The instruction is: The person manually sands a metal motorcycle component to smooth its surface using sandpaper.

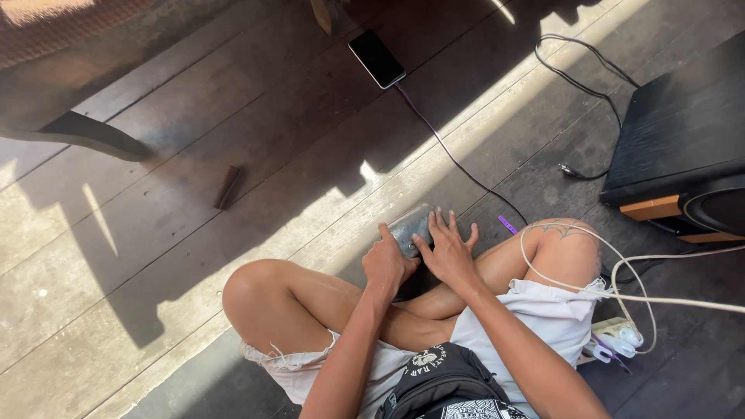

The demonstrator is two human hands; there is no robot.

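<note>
Sitting cross-legged on the dark wooden plank floor, both hands on a flat grey metal-looking slab lying on the boards just past the shins. Left hand curls shut around its near edge, thumb up (grip mostly hidden). Right hand lies flat on top, fingers spread open. A black smartphone on a purple cable lies well apart.

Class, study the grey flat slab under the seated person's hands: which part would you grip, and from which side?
Probably the grey slab is best gripped by its bare far-left corner, coming from the floor side ahead. The left hand and right hand cover its near part, and crossed legs block that side.
</note>
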